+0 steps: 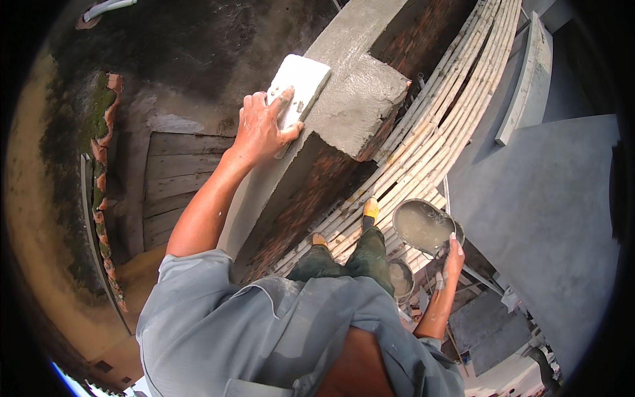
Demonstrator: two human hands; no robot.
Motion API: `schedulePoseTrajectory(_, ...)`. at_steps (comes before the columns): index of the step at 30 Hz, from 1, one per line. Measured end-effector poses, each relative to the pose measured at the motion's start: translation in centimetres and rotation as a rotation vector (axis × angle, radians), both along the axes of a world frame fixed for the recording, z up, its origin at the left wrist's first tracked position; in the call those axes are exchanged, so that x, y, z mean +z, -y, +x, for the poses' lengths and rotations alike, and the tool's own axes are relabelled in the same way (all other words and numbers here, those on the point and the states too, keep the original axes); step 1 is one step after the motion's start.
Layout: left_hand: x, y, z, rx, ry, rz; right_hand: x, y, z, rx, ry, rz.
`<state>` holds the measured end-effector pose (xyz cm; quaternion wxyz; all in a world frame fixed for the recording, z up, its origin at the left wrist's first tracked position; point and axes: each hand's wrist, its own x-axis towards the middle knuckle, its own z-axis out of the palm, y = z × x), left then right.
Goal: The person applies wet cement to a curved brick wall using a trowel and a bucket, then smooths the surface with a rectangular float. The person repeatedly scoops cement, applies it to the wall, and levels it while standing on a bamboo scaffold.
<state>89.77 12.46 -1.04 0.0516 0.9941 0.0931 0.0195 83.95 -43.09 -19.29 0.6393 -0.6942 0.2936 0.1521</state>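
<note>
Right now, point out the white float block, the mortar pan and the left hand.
white float block (299,85), head view, on its flat top face.
mortar pan (421,227), head view, on the grey mix inside.
left hand (259,129), head view, on its back.

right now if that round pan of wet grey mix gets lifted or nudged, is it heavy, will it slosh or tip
Probably heavy for its size: the round pan looks nearly full of wet grey mix. It would likely slosh, since the surface looks smooth and liquid. It may tip: it sits on uneven bamboo poles, with only the right hand at its rim.
</note>
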Motion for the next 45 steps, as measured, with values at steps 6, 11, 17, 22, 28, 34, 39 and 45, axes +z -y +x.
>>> schedulePoseTrajectory(6,0.9,2.9,-14.1,0.271,-0.125,-0.053,-0.4,-0.8,0.5,-0.028,-0.081,0.042)
schedulePoseTrajectory(11,-1.6,2.6,-3.4,0.122,0.157,0.010,0.1,-1.2,0.0,-0.033,-0.056,0.081)
schedulePoseTrajectory(17,-1.3,9.4,5.0,-0.156,0.116,-0.104,0.5,-2.2,-0.2,-0.044,-0.044,0.079)
schedulePoseTrajectory(22,0.7,7.3,-0.7,-0.106,-0.029,-0.041,-0.1,-1.9,0.4,-0.006,-0.066,0.079)
schedulePoseTrajectory(28,-0.9,8.6,8.7,-0.080,0.139,-0.048,-1.5,-0.8,0.0,0.018,-0.083,0.020)
schedulePoseTrajectory(34,0.3,8.3,0.2,-0.163,0.011,-0.054,-1.1,-0.9,0.7,-0.036,-0.076,0.093)
schedulePoseTrajectory(39,-0.1,7.7,8.4,0.006,0.129,-0.045,-0.1,-1.1,0.4,-0.038,-0.074,0.035)
schedulePoseTrajectory(45,-0.7,10.9,3.8,-0.151,0.036,-0.091,-1.0,-0.8,0.9,-0.006,-0.091,0.056)
